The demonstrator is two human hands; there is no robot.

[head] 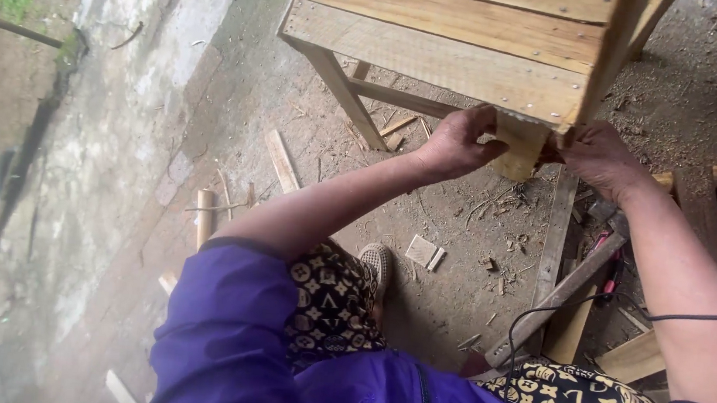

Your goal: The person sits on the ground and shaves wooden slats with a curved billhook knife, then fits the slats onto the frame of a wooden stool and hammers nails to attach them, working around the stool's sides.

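The left hand (456,143) pinches the left edge of a small tan square of sandpaper-like sheet (521,147), which is pressed under the corner of the pale slatted wooden frame (442,56). The right hand (603,159) touches its right edge, though whether those fingers grip cannot be told. Scrap wood battens (555,299) and a black cable (698,318) lie on the dirt below.

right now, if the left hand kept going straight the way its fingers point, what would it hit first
The left hand points right, its fingers already on the small wooden block held under the corner of the wooden frame. Past the block, it would most likely meet the right hand, though depth is hard to judge.
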